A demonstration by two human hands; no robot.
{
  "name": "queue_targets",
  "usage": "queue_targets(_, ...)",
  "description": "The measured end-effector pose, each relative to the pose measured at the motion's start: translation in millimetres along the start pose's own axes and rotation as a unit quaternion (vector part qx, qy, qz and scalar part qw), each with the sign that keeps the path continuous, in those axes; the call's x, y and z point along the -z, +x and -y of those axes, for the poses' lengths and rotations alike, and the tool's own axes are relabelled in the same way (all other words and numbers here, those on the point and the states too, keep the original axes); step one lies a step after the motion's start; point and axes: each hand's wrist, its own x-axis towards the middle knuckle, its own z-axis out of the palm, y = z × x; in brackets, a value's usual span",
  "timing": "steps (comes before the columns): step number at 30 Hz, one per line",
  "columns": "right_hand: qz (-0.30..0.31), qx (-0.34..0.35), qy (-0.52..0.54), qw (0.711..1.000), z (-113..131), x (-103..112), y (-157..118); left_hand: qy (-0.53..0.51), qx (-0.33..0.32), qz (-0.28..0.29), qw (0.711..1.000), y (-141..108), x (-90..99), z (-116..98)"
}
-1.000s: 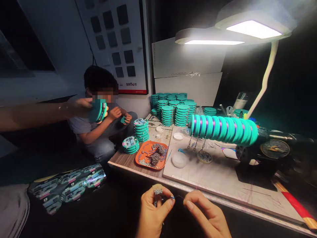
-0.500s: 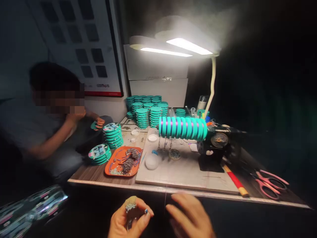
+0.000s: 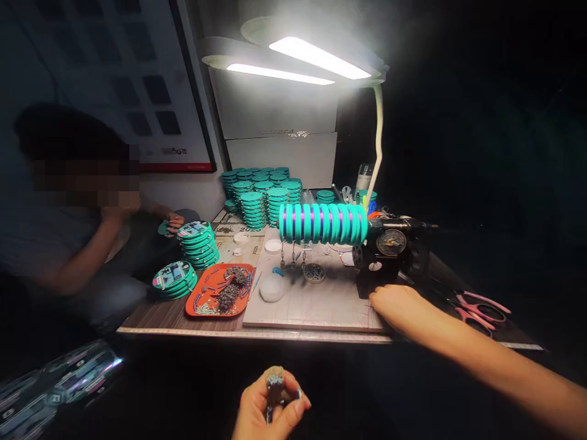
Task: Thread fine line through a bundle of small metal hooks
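Note:
My left hand [image 3: 273,408] is below the table's front edge, thumb and forefinger pinched on a small shiny piece [image 3: 298,393] with a blue glint. A cluster of tiny silvery bits [image 3: 275,382] shows at its curled, tan-wrapped forefinger. My right hand [image 3: 391,299] rests on the pale board [image 3: 321,315] beside the black winding machine [image 3: 389,244]; its fingers curl down and closed, and whatever is in them is hidden. Teal spools [image 3: 323,223] sit in a row on the machine's shaft. Several swivels [image 3: 293,255] hang below them, near a round dish of small metal bits [image 3: 314,273].
An orange tray [image 3: 190,305] of metal parts stands left, beside labelled teal spool stacks [image 3: 199,244]. More teal stacks [image 3: 252,211] stand behind. Pink-handled scissors [image 3: 483,311] lie right. A white cup [image 3: 272,287] is on the board. Another person [image 3: 77,214] sits at left; a lamp [image 3: 321,58] hangs overhead.
My right hand has moved from beside my left hand up to the board near the machine's base. My left hand keeps its pinch. The view has shifted, and the red-and-yellow stick is now covered.

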Motion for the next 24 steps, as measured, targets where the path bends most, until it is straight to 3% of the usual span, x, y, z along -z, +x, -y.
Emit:
queue_targets(5, 0.039, -0.033, 0.036, 0.998, -18.9, 4.9, -9.5, 0.017, -0.025, -0.007, 1.0, -4.5, 1.4, 5.2)
queue_targets(9, 0.042, -0.067, 0.133, 0.988, -32.7, -0.9, -42.6, 0.014, -0.035, -0.025, 0.999, -7.8, 1.0, 11.1)
queue_targets(11, 0.013, -0.037, 0.349, 0.936, -17.1, -3.9, -62.9, 0.013, -0.036, -0.03, 0.999, -9.3, 0.7, 15.2)
queue_targets(13, -0.016, -0.007, 0.454, 0.891, 15.0, -5.0, -78.2, 0.031, -0.047, -0.032, 0.998, -10.8, 0.4, 19.0)
queue_targets(16, -0.04, 0.074, 0.453, 0.888, 69.3, -5.0, -84.6, 0.085, -0.076, -0.036, 0.993, -13.1, 0.4, 21.0)
queue_targets(18, -0.098, 0.131, 0.415, 0.895, 92.6, -6.2, -81.0, 0.119, -0.092, -0.044, 0.988, -14.7, 0.4, 19.2)
queue_targets(21, -0.193, 0.159, 0.345, 0.905, 102.7, -10.0, -75.1, 0.154, -0.105, -0.052, 0.981, -16.4, -0.3, 13.8)
queue_targets(24, -0.228, 0.157, 0.307, 0.911, 99.4, -13.5, -74.1, 0.171, -0.105, -0.06, 0.978, -17.1, -1.3, 9.3)
